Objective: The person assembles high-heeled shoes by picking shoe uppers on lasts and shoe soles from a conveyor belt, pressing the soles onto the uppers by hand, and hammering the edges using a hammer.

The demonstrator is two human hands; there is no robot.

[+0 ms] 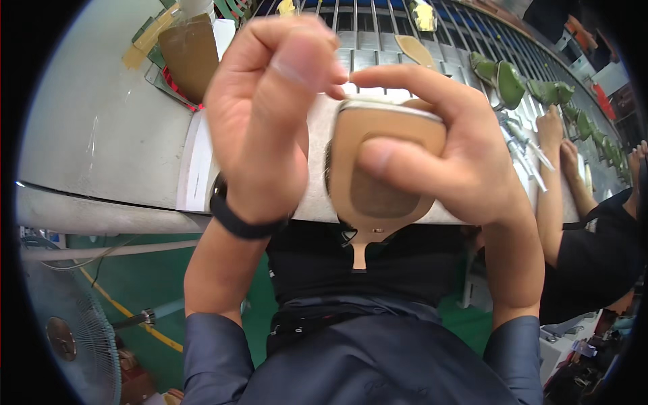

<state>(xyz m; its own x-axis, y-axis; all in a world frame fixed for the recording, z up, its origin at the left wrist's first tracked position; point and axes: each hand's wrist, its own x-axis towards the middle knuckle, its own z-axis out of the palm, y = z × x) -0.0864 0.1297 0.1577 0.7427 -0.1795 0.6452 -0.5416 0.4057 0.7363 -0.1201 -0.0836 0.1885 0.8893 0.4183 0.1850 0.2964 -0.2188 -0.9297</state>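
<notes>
My right hand (pixel 445 142) grips a tan shoe part (pixel 344 155), its thumb pressed on the flat face beside a darker brown patch. A pale rim runs along the top edge, and a narrow tan strap (pixel 360 255) hangs from the lower end. My left hand (pixel 270 101), with a black band at its wrist, is raised to the left of the shoe part. Its fingers are curled into a pinch near my right index fingertip. Motion blurs both hands, and I cannot make out anything between the left fingertips.
Metal rollers (pixel 378 27) run across the far side, with a tan insole (pixel 415 50) on them. Green shoe lasts (pixel 509 84) stand along the right. Silver tubes (pixel 530 155) lie near another person's arm (pixel 550 182). A brown panel (pixel 189 57) stands at far left; a fan (pixel 74 331) stands below.
</notes>
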